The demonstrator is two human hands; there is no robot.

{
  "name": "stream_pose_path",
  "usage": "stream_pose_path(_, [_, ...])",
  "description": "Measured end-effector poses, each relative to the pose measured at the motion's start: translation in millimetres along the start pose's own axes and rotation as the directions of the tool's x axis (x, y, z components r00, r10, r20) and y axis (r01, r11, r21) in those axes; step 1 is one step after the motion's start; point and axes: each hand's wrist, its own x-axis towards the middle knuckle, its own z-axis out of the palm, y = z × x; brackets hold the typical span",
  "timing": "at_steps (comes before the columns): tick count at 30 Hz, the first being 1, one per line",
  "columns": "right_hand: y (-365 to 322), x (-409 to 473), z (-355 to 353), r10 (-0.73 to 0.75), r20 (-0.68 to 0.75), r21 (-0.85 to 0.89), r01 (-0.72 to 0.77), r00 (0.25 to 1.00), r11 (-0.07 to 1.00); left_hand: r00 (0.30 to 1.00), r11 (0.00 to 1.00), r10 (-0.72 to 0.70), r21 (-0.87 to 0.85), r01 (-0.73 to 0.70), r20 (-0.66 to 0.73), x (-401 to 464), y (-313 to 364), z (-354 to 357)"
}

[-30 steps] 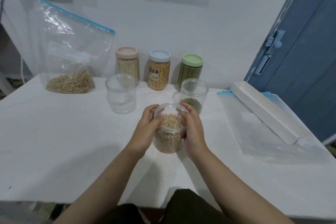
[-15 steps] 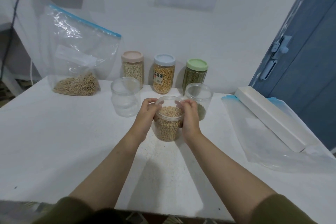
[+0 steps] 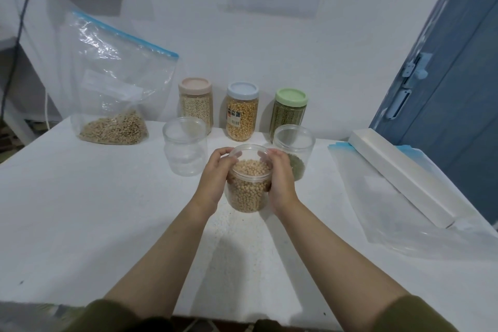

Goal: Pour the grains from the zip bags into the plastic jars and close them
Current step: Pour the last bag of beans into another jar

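A clear plastic jar [image 3: 248, 186] nearly full of pale round grains stands on the white table [image 3: 80, 210], with a clear lid on top. My left hand [image 3: 214, 178] grips its left side and my right hand [image 3: 280, 180] grips its right side, fingers curled over the rim. Behind it to the left stands an empty clear jar [image 3: 185, 149]. A clear jar with some green grains [image 3: 295, 153] is behind my right hand. A zip bag [image 3: 116, 89] with brownish grains leans against the wall at the back left.
Three lidded jars line the wall: a pink-lidded one [image 3: 196, 104], a blue-lidded one [image 3: 242, 112] and a green-lidded one [image 3: 289, 113]. Flat empty zip bags [image 3: 390, 210] lie at right under a long white box [image 3: 404, 175]. A blue door [image 3: 458, 75] is at right.
Both hands stay on the grain jar, which has shifted slightly farther from me towards the other jars. The camera has tilted up and back.
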Motion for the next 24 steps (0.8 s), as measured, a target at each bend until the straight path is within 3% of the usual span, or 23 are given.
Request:
stream_pose_path(4, [4.8, 1.7, -2.0, -0.013, 0.029, -0.109, 0.016, 1.000, 0.994, 1.000, 1.000, 0.012, -0.004, -0.012, 0.027, -0.1, -0.6, 1.0])
stream_pose_path(8, [1.1, 3.2, -1.8, 0.033, 0.072, -0.039, -0.030, 0.997, 0.999, 0.998, 0.998, 0.047, -0.041, -0.045, 0.044, -6.2, -7.2, 4.9])
stream_pose_path(14, [4.6, 3.5, -8.7, 0.028, 0.014, -0.019, -0.027, 1.000, 0.999, 0.995, 0.998, 0.056, 0.008, -0.057, 0.078, -2.8, -3.0, 1.9])
stream_pose_path(19, [3.8, -0.6, -9.9, 0.005, 0.103, 0.003, -0.006, 0.995, 1.000, 0.995, 0.995, 0.100, 0.022, -0.100, -0.012, -8.4, -9.4, 4.1])
stream_pose_path(24, [6.9, -1.3, -11.8, 0.002, 0.025, 0.032, -0.003, 1.000, 0.999, 0.998, 0.998, 0.058, 0.036, -0.058, 0.010, -4.7, -2.7, 4.5])
